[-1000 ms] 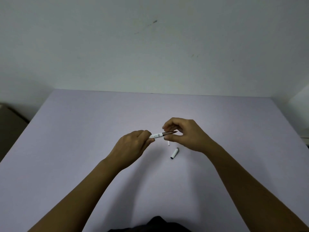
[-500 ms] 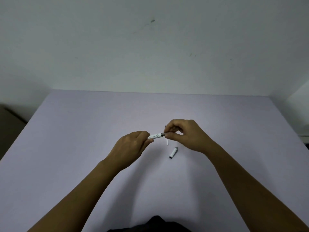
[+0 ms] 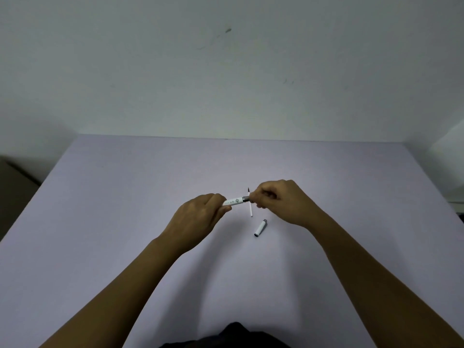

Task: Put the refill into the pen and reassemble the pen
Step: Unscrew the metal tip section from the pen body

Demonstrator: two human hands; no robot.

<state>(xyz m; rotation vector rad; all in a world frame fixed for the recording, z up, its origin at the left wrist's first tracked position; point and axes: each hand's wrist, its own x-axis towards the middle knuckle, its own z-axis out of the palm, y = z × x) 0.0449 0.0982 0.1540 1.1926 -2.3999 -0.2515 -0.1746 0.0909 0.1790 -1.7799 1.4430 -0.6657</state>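
My left hand [image 3: 198, 218] grips the white pen barrel [image 3: 233, 201] by its left end and holds it level above the purple table [image 3: 125, 222]. My right hand [image 3: 278, 200] pinches the pen's front section at the barrel's grey ring; my fingers hide that part. A thin white refill [image 3: 251, 209] with a dark tip lies on the table just behind the pen, pointing away from me. The white pen cap [image 3: 260, 228] with a grey end lies on the table below my right hand.
The table's far edge meets a pale wall [image 3: 226, 84]. A dark floor gap shows past the left edge [image 3: 15, 187]. Dark clothing [image 3: 233, 337] shows at the bottom centre.
My right hand has slid left along the dark front section up to the barrel's ring, so that section no longer shows. The refill's dark tip now shows above the pen.
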